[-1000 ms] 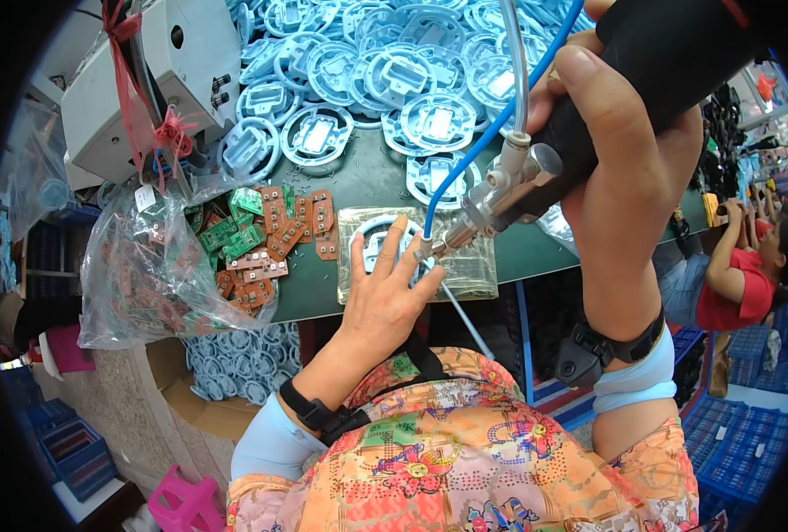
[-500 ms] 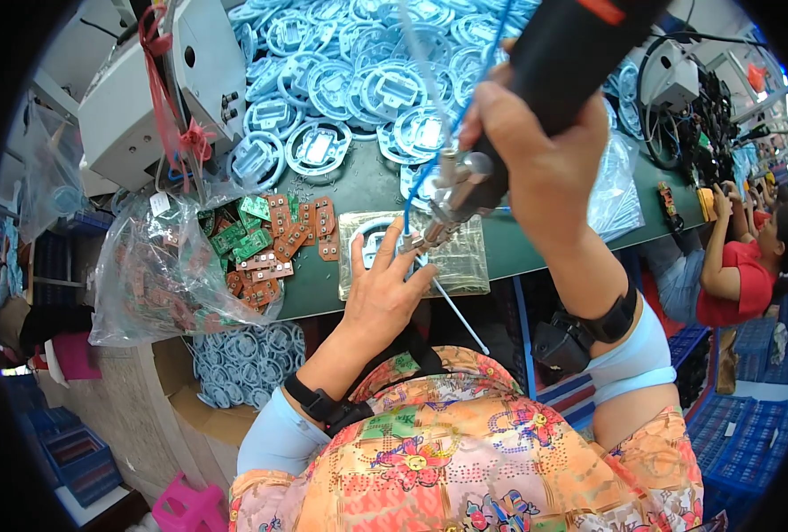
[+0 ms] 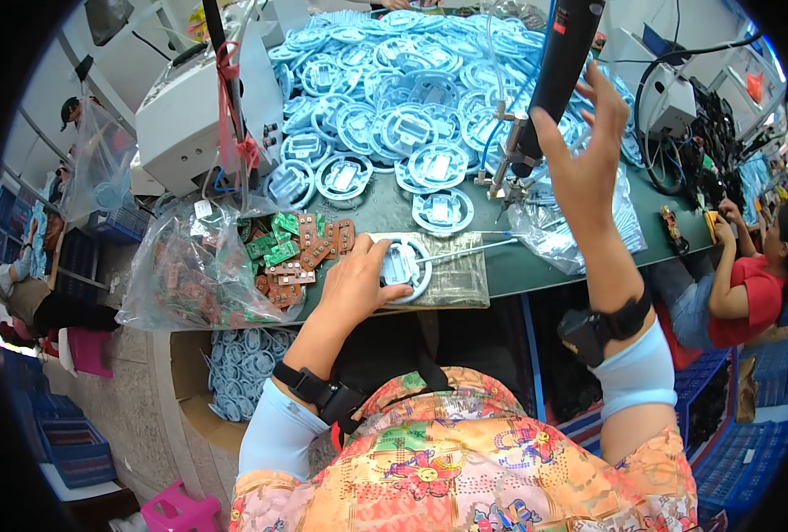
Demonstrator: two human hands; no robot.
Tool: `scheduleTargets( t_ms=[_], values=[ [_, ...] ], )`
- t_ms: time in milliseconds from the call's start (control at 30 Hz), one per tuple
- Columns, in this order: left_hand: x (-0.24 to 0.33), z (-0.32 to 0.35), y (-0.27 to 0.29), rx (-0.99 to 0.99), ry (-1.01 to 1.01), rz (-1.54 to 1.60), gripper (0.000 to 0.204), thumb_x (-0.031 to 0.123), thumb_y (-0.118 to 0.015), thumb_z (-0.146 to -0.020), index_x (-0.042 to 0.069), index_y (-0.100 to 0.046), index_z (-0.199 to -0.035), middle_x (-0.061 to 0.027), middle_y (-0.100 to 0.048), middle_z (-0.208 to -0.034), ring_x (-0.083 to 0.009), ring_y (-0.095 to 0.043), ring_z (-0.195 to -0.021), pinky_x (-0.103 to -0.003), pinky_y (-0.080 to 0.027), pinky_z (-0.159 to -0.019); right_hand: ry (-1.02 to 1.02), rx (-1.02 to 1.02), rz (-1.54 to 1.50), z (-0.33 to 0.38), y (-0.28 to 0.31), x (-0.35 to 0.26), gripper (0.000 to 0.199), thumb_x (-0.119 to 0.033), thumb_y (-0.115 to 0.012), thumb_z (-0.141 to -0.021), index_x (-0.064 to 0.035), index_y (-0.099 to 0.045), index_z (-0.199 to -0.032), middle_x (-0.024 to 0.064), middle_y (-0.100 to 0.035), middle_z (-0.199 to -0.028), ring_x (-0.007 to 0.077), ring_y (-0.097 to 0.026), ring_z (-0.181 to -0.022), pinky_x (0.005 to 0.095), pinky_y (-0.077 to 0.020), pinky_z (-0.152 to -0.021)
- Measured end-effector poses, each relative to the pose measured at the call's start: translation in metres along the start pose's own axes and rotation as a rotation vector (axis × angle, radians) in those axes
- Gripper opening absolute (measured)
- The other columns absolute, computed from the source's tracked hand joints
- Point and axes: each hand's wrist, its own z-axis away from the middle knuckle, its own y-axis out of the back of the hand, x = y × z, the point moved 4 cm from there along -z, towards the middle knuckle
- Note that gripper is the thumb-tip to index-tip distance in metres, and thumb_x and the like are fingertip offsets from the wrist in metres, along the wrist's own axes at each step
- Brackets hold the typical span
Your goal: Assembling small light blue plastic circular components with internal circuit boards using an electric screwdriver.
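Note:
A light blue round plastic part [image 3: 402, 263] with a thin stem pointing right lies on a flat tape-covered block [image 3: 460, 282] at the table's front edge. The thumb and fingers of my left hand [image 3: 351, 285] are closed on the left side of its rim. Beside a black powered screwdriver [image 3: 558, 75] with a metal tip assembly [image 3: 507, 155], my right hand [image 3: 589, 168] is open, fingers spread and apart from the tool. The screwdriver hangs upright over the table.
Many similar blue parts [image 3: 394, 89] are heaped at the back. Left are red and green circuit boards [image 3: 301, 253], a clear bag [image 3: 190, 275] and a grey machine [image 3: 199, 133]. A plastic bag of stems [image 3: 580, 222] lies right. A person in red [image 3: 748, 293] sits far right.
My right hand has let go of the screwdriver, which now hangs farther back and right. My left hand has shifted to the part's left rim, and the part's stem now points right.

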Motion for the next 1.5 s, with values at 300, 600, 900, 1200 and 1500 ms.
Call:
scheduleTargets(
  t_ms=[300, 600, 900, 1200, 1500],
  values=[
    [-0.022, 0.024, 0.039, 0.437, -0.060, 0.374, 0.072, 0.002, -0.083, -0.065, 0.005, -0.050, -0.129, -0.0118, -0.060, -0.107, -0.0237, -0.065, -0.091, -0.033, -0.053, -0.076, -0.498, -0.475, -0.220, 0.176, 0.013, 0.026, 0.018, -0.007, -0.067, -0.086, -0.0011, -0.062, -0.103, 0.0119, -0.064, -0.081, 0.0213, -0.065, -0.067, 0.0321, -0.0513, -0.062],
    [0.014, 0.051, 0.082, 0.604, -0.164, 0.168, 0.073, -0.003, -0.080, -0.065, 0.006, -0.047, -0.130, -0.0160, -0.059, -0.121, -0.0299, -0.064, -0.100, -0.037, -0.054, -0.082, -0.538, -0.648, -0.283, 0.215, -0.013, 0.031, 0.021, -0.016, -0.071, -0.084, -0.0002, -0.062, -0.095, 0.0127, -0.064, -0.080, 0.0246, -0.064, -0.070, 0.0347, -0.0498, -0.065],
    [0.049, 0.058, 0.046, 0.485, -0.469, -0.068, 0.071, -0.003, -0.075, -0.061, 0.003, -0.051, -0.127, -0.0189, -0.060, -0.124, -0.0350, -0.063, -0.103, -0.041, -0.052, -0.086, -0.188, -0.761, -0.432, 0.135, -0.038, -0.081, 0.029, -0.031, -0.068, -0.089, -0.0037, -0.062, -0.081, 0.0147, -0.062, -0.072, 0.0318, -0.063, -0.065, 0.0419, -0.0482, -0.058],
    [0.029, 0.038, 0.023, 0.467, -0.298, 0.090, 0.072, 0.001, -0.079, -0.060, 0.004, -0.052, -0.128, -0.0174, -0.063, -0.115, -0.0324, -0.064, -0.097, -0.040, -0.052, -0.082, -0.304, -0.670, -0.526, 0.143, -0.060, -0.057, 0.021, -0.021, -0.062, -0.093, -0.0030, -0.061, -0.082, 0.0152, -0.062, -0.071, 0.0350, -0.062, -0.064, 0.0421, -0.0479, -0.058],
    [-0.015, 0.012, 0.001, 0.222, 0.211, 0.843, 0.055, 0.018, -0.079, -0.078, -0.003, -0.054, -0.122, -0.0070, -0.067, -0.088, -0.0090, -0.058, -0.067, -0.025, -0.048, -0.060, -0.558, -0.685, -0.560, 0.164, -0.068, -0.024, 0.024, -0.024, -0.072, -0.089, -0.0016, -0.063, -0.089, 0.0093, -0.059, -0.070, 0.0197, -0.057, -0.056, 0.0322, -0.0449, -0.054]
  ],
)
